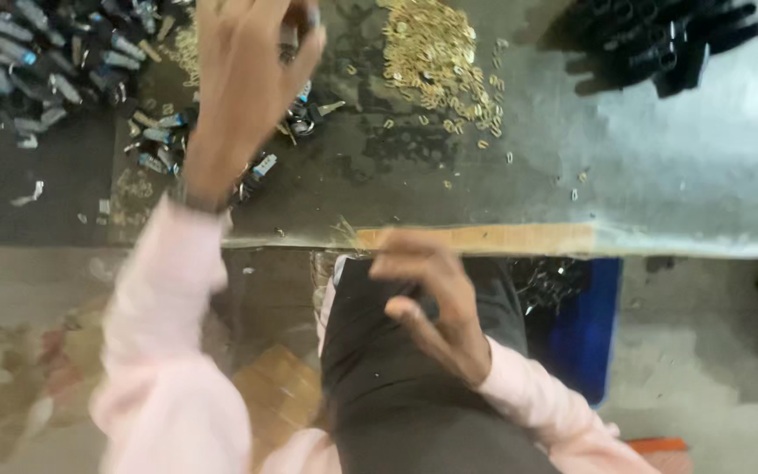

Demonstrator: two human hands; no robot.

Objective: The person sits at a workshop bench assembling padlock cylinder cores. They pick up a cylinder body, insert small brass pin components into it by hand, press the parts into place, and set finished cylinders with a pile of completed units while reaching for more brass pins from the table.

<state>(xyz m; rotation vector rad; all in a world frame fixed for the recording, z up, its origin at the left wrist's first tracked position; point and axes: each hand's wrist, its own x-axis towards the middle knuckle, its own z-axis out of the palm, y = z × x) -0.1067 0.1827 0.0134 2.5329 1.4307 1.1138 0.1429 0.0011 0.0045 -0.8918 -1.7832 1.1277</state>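
Observation:
My left hand (243,83) reaches out over the grey worktable (660,175), seen from its back, in a pink sleeve. Its fingertips pinch a small grey part (294,39) near the top edge of the view. Small grey-and-blue parts (164,136) lie scattered just beneath and beside it. My right hand (436,303) hangs below the table's front edge, over my dark-clothed lap, with its fingers loosely curled. Blur hides whether anything is in it.
A heap of small brass pieces (436,53) lies at the table's middle back. Several grey-and-blue parts (37,61) are piled far left, and black parts (660,44) far right. A blue bin (585,329) stands under the table. Cardboard (278,391) lies on the floor.

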